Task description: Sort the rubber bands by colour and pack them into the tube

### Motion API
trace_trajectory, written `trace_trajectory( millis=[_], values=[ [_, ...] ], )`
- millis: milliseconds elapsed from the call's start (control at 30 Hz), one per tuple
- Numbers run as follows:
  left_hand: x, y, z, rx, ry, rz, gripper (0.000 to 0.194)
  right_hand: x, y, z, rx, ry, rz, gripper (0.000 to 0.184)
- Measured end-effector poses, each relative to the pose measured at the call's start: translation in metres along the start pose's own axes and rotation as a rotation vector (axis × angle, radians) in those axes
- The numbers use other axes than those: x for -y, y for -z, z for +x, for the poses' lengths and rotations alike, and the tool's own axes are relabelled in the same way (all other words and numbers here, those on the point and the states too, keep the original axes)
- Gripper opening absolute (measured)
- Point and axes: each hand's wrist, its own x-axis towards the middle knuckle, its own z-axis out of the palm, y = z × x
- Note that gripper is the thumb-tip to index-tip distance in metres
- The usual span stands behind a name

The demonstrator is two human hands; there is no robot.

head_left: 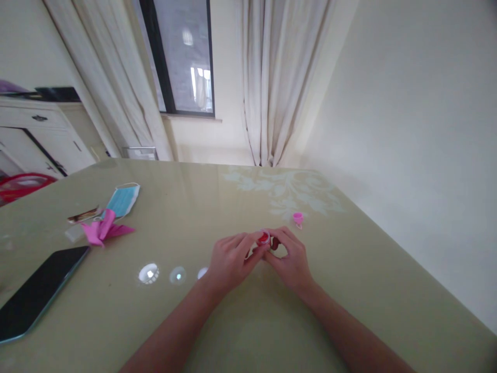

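Note:
A small round red object with a pale, shiny rim point(264, 238) is held up between my two hands, just above the table; I cannot make out its kind. My left hand point(234, 259) pinches it from the left with thumb and forefinger. From the other side, the fingers of my right hand point(292, 259) close on it too, thumb and forefinger bent into a ring. Part of the object is hidden by the fingertips. Beyond my right hand, a tiny pink cup-shaped piece with a small loop point(297, 218) lies on the table.
At left on the glossy table point(186, 321) are a pink folded-paper bird point(104, 229), a blue face mask point(123, 200), a narrow brown packet point(83, 215) and a dark phone or tablet point(41, 290). A white wall point(419, 129) runs along the right edge.

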Motion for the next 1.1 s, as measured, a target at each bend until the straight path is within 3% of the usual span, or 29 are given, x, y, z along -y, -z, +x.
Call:
trace_trajectory(
  millis=[100, 300, 400, 700, 767, 833, 900, 933, 1033, 1100],
  values=[
    [0.000, -0.001, -0.001, -0.016, 0.013, -0.022, 0.022, -0.002, 0.001, 0.000, 0.011, -0.012, -0.006, 0.027],
    [0.000, -0.001, 0.002, 0.219, 0.096, -0.044, 0.024, -0.003, 0.000, -0.002, 0.026, 0.011, 0.009, 0.027],
    [0.000, 0.000, 0.004, 0.270, 0.113, -0.022, 0.026, -0.003, -0.001, -0.003, 0.036, -0.006, 0.024, 0.027],
    [0.006, -0.007, -0.008, 0.091, 0.072, -0.085, 0.016, -0.005, -0.003, 0.000, 0.043, -0.067, 0.097, 0.027],
    [0.007, -0.011, -0.010, 0.047, 0.151, -0.102, 0.027, -0.006, -0.004, 0.000, 0.044, -0.110, 0.116, 0.027],
    [0.009, -0.015, -0.011, 0.028, 0.262, -0.148, 0.055, -0.007, -0.005, 0.000, 0.032, -0.178, 0.138, 0.031],
    [0.010, -0.020, -0.011, 0.083, 0.350, -0.249, 0.077, -0.008, -0.006, 0.001, 0.031, -0.238, 0.170, 0.034],
    [0.011, -0.022, -0.010, 0.138, 0.386, -0.319, 0.077, -0.009, -0.005, 0.002, 0.047, -0.252, 0.194, 0.035],
    [0.015, -0.028, -0.009, 0.244, 0.515, -0.509, 0.054, -0.022, 0.004, 0.009, 0.094, -0.235, 0.224, 0.041],
    [0.018, -0.031, -0.009, 0.241, 0.585, -0.548, 0.046, -0.041, 0.015, 0.015, -0.005, -0.216, 0.092, 0.044]
  ],
)
